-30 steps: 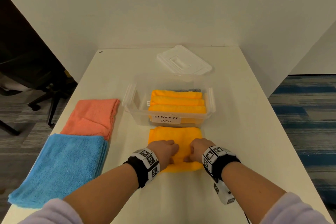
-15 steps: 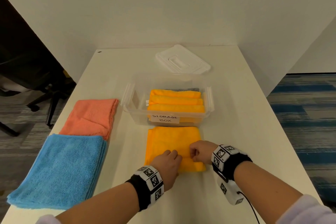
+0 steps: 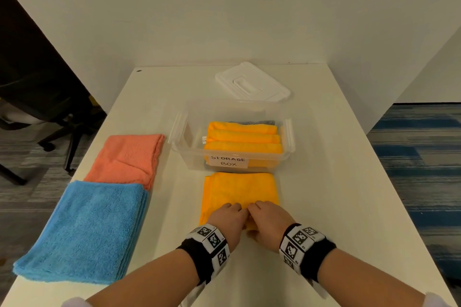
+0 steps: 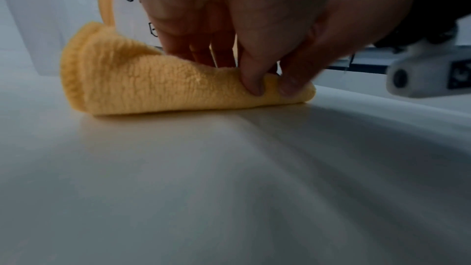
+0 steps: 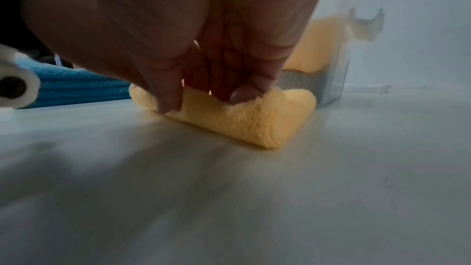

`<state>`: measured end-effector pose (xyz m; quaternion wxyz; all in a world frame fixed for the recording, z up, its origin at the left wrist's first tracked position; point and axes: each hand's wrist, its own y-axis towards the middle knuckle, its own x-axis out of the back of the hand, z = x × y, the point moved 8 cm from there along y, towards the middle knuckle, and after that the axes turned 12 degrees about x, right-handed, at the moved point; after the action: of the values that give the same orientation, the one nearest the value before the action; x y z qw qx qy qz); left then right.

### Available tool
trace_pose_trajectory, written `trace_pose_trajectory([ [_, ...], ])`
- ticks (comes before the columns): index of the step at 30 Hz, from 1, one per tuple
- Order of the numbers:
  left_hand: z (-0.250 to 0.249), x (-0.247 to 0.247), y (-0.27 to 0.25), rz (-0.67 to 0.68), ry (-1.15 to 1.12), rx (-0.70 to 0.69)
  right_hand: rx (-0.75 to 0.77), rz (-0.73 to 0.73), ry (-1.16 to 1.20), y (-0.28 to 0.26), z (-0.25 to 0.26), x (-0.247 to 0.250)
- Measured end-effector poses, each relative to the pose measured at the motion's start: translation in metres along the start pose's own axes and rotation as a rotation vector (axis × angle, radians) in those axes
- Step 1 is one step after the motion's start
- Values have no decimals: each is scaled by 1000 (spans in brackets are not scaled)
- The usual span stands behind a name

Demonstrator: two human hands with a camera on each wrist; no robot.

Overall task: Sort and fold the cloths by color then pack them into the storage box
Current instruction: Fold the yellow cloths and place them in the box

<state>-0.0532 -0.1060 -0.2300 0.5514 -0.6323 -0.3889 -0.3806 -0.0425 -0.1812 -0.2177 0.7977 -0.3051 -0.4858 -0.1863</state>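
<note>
A folded yellow cloth (image 3: 240, 190) lies on the white table just in front of the clear storage box (image 3: 179, 142), which holds several rolled yellow cloths (image 3: 243, 139). Both hands sit side by side on the cloth's near edge. My left hand (image 3: 228, 215) pinches the rolled-up near edge (image 4: 163, 88) between thumb and fingers. My right hand (image 3: 264, 219) curls thumb and fingers around the same roll (image 5: 242, 120). A folded blue stack (image 3: 87, 229) and a salmon stack (image 3: 129, 157) lie at the left.
The white box lid (image 3: 252, 83) lies behind the box near the wall. A dark office chair (image 3: 37, 97) stands off the table's left side. Bare table (image 3: 336, 182) stretches to the right of the box.
Both hands have drawn back from the cloth's middle to its near edge and come together there, and the near edge is now curled up into a roll.
</note>
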Motion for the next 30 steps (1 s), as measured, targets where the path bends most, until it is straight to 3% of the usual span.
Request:
trace_pose_trajectory([
  [9,7,0,13,4,-141,-31,-49,24,-70,2,-2,-3],
  [17,26,7,19,20,-375,-4,-147,184,42,10,-18,1],
  [24,21,8,26,-7,-180,-62,-234,194,253,24,-40,1],
  [30,-7,17,8,21,42,-202,-296,157,220,19,-57,8],
])
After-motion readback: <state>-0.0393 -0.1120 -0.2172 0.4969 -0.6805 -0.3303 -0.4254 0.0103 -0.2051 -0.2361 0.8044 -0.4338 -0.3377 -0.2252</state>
